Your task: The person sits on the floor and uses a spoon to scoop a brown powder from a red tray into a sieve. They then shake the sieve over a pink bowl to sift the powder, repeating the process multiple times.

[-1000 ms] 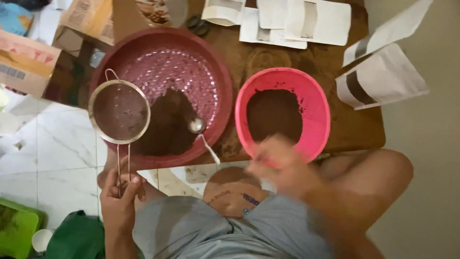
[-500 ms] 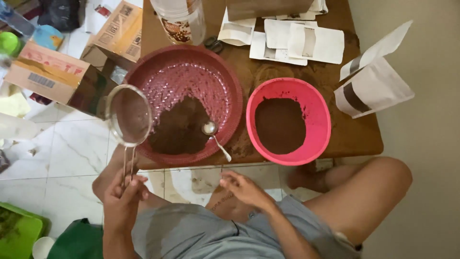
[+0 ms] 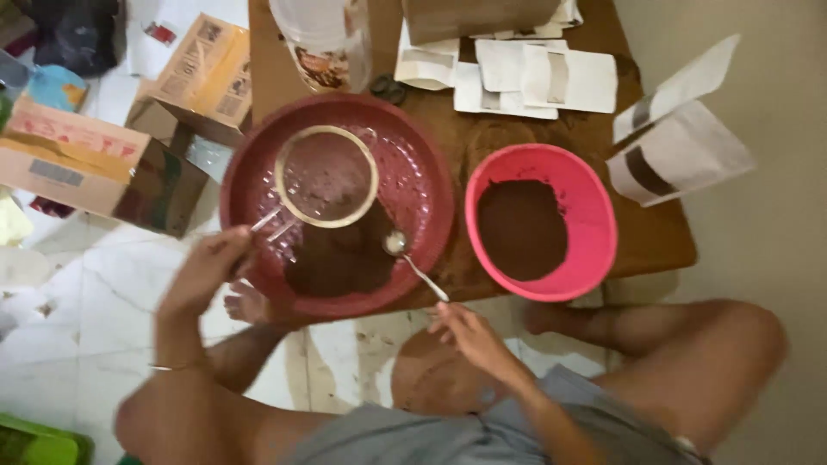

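My left hand (image 3: pixel 205 267) grips the wire handle of a round metal sieve (image 3: pixel 326 176), holding it over the big dark red basin (image 3: pixel 250 164). Brown powder lies in the sieve and in a heap (image 3: pixel 345 258) at the basin's near side. A metal spoon (image 3: pixel 412 261) rests with its bowl in that heap and its handle over the rim. My right hand (image 3: pixel 469 331) has its fingers at the tip of the spoon's handle; I cannot tell whether they grip it. A pink bowl (image 3: pixel 594 207) with brown powder stands to the right on the low wooden table (image 3: pixel 655 232).
White paper pouches (image 3: pixel 534 77) lie at the table's back, and two larger ones (image 3: pixel 680 146) at its right edge. A plastic jar (image 3: pixel 327 39) stands behind the basin. Cardboard boxes (image 3: pixel 95 164) sit on the tiled floor to the left. My bent knees are below.
My left hand has carried the sieve from beside the basin's left rim to over its middle. My right hand has come from my lap up to the spoon's handle.
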